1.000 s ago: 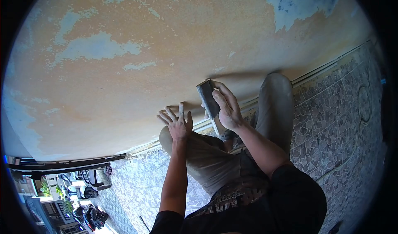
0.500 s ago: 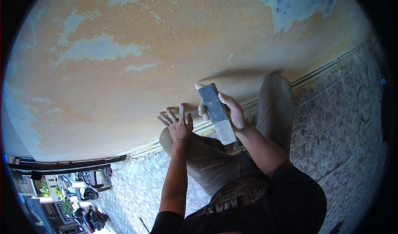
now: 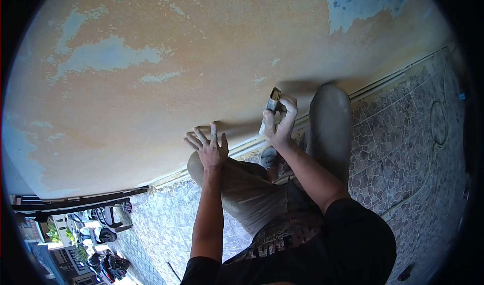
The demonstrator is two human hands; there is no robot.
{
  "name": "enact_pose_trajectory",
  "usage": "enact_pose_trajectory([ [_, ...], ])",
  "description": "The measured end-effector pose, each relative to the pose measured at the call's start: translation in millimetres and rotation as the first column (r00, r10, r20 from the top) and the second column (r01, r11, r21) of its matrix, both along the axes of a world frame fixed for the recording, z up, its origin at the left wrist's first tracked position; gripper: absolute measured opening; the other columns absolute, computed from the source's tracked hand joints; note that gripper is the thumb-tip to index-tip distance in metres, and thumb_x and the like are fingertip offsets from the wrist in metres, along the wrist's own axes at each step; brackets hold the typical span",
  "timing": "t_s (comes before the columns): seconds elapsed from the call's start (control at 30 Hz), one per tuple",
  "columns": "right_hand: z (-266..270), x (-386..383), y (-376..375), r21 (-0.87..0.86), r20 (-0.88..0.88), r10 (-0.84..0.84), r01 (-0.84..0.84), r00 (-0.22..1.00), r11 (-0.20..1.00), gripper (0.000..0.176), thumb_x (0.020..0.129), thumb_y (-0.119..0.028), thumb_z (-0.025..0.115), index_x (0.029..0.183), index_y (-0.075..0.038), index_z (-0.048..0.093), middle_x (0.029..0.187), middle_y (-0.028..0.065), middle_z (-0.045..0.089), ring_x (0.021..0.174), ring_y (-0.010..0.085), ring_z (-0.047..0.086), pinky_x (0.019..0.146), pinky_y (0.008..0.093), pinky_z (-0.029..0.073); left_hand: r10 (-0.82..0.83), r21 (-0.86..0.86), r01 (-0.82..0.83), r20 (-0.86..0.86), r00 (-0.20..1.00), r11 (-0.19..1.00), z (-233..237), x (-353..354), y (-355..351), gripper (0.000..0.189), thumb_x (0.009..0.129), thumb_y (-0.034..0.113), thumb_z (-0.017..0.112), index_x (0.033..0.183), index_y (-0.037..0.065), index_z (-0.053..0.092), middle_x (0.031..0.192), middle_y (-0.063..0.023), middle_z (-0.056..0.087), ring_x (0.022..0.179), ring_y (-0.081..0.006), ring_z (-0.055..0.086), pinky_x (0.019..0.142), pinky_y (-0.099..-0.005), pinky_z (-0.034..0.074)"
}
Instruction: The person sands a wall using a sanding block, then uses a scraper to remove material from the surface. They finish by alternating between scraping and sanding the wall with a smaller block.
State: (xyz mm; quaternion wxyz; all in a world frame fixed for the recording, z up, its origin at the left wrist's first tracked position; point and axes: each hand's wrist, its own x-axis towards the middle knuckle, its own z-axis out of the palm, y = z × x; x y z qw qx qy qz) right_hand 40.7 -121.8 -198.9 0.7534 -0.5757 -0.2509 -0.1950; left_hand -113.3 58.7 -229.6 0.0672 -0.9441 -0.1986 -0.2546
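My left hand rests against the wall with fingers spread, holding nothing. To its right, my right hand grips a sanding block between thumb and fingers. The block is seen nearly edge-on, close to the wall, and its upper end looks like a hollow rectangular opening. Its broad dark face is turned out of view, and my fingers cover part of its length. Both hands are dusted pale. The wall has orange-tan paint with worn whitish patches.
My bent knees are close to the wall's foot, with a shoe between them. Stone-patterned floor tiles spread below. A hose or cable lies at the right. Motorcycles stand at the lower left.
My right hand has turned the sanding block from its broad face to its narrow edge and brought it toward the wall. My left hand stays spread on the wall.
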Motion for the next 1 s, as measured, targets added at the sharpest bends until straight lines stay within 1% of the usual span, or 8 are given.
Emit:
enact_pose_trajectory([
  [0.07,5,17,-3,-0.079,0.212,-0.257,0.279,0.943,0.957,0.047,0.089,-0.015,0.07,0.124,-0.001,0.041,0.112,0.0176,0.049,0.091,0.0266,0.053,0.078,0.0386,0.046,-0.009,0.077,0.012,-0.041,0.999,0.997,-3,1,4,0.071,0.085,0.044,0.066,0.147,0.021,0.038,0.149,-0.0418,0.014,0.137,-0.0642,-0.001,0.11,-0.0719,0.003],
  [0.23,-72,16,9,-0.338,0.284,-0.336,0.422,0.898,0.842,0.063,0.079,-0.007,0.078,0.124,-0.005,0.034,0.112,0.0223,0.047,0.096,0.039,0.049,0.08,0.048,0.042,0.012,0.057,-0.008,-0.057,0.998,0.998,-2,3,4,0.073,0.085,0.045,0.065,0.148,0.022,0.036,0.148,-0.0428,0.015,0.137,-0.0646,0.0,0.109,-0.0731,0.004],
  [0.37,-85,10,24,-0.228,0.158,-0.298,0.328,0.941,0.917,0.062,0.079,-0.009,0.078,0.123,-0.006,0.034,0.108,0.02,0.046,0.093,0.0367,0.048,0.079,0.0473,0.041,-0.016,0.093,0.018,-0.019,1.0,0.996,-1,5,8,0.072,0.085,0.044,0.065,0.147,0.021,0.038,0.148,-0.0425,0.015,0.137,-0.0645,0.0,0.11,-0.0725,0.004],
  [0.53,-24,17,21,-0.174,0.246,-0.358,0.404,0.901,0.898,0.062,0.078,-0.011,0.08,0.122,-0.006,0.036,0.107,0.0188,0.046,0.092,0.0353,0.048,0.079,0.0468,0.041,0.043,0.06,-0.037,-0.102,0.994,0.997,4,1,0,0.069,0.085,0.044,0.065,0.145,0.02,0.041,0.148,-0.0423,0.015,0.137,-0.0647,0.001,0.11,-0.0718,0.004],
  [0.73,-50,0,22,-0.232,0.073,-0.203,0.215,0.976,0.949,0.056,0.08,-0.008,0.078,0.119,-0.006,0.038,0.105,0.0178,0.048,0.09,0.0328,0.053,0.076,0.0419,0.046,0.023,0.076,-0.017,-0.076,0.997,0.997,-1,3,3,0.07,0.086,0.045,0.065,0.146,0.02,0.04,0.148,-0.0425,0.015,0.137,-0.0644,-0.003,0.11,-0.0719,0.004],
  [0.77,-49,-7,23,-0.118,-0.049,-0.048,0.042,0.998,0.992,0.051,0.085,-0.006,0.072,0.12,-0.006,0.035,0.105,0.0154,0.049,0.085,0.0247,0.056,0.07,0.0362,0.049,0.007,0.075,-0.003,-0.049,0.999,0.997,-2,1,3,0.071,0.086,0.046,0.064,0.147,0.02,0.039,0.149,-0.0408,0.017,0.138,-0.064,-0.001,0.11,-0.0722,0.005],
  [0.93,5,-32,17,0.226,-0.334,0.301,-0.234,0.893,0.946,0.05,0.094,-0.006,0.059,0.132,-0.004,0.026,0.107,0.0111,0.049,0.086,0.0152,0.054,0.072,0.031,0.049,-0.109,-0.016,0.113,0.153,0.982,0.993,41,-5,-32,0.078,0.086,0.05,0.063,0.148,0.011,0.035,0.147,-0.033,0.03,0.138,-0.0557,0.021,0.11,-0.0656,0.019],
  [1.0,19,-31,14,0.212,-0.326,0.323,-0.265,0.888,0.941,0.059,0.096,-0.01,0.056,0.142,-0.003,0.019,0.108,0.0099,0.048,0.091,0.0145,0.051,0.078,0.0304,0.048,-0.304,-0.429,0.417,0.309,0.901,0.801,50,-8,-49,0.086,0.087,0.052,0.063,0.148,0.0,0.031,0.141,-0.0279,0.042,0.128,-0.0434,0.046,0.103,-0.0529,0.037],
])
